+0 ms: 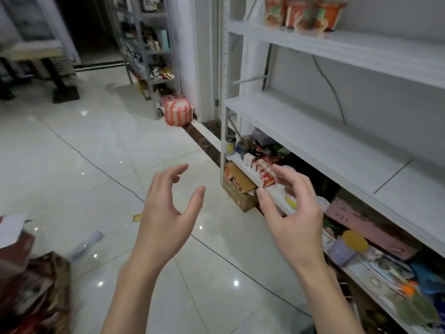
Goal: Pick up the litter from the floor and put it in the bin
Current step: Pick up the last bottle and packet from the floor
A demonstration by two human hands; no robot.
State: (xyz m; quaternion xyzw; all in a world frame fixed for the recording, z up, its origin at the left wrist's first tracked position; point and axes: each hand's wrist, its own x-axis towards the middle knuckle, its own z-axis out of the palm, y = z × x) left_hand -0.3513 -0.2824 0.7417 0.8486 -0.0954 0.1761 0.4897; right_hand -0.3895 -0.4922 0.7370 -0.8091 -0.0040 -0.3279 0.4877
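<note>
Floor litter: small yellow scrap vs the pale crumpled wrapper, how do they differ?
The yellow scrap is small, flat and boxy; the pale wrapper is larger, long and crumpled. The yellow scrap is yellow-orange; the pale wrapper is whitish-lavender and looks partly see-through. The yellow scrap lies just left of the left hand; the pale wrapper lies further left, nearer the camera. Both lie loose on the glossy tile floor, untouched; the left hand and right hand are open and empty.

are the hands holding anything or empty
Empty. The left hand and right hand are both open with fingers curled and spread above the floor, nothing between them.
</note>
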